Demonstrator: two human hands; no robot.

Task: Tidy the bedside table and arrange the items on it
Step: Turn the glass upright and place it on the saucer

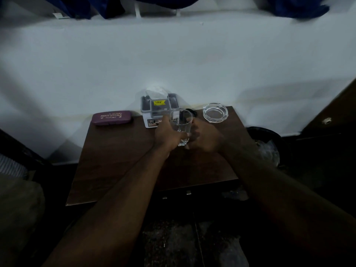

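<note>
Tumbler: we see the glass tumbler upright near the worktop's far edge, just before the grey box.
Hands: the left hand grips its side; the right hand curls round its base.
Risk: in our judgement, smooth glass could slip, or knock the glass ashtray at the far right corner.

Two hands, left hand and right hand, grip a clear drinking glass above a dark wooden bedside table, near a purple spectacle case and glass ashtray.
</note>
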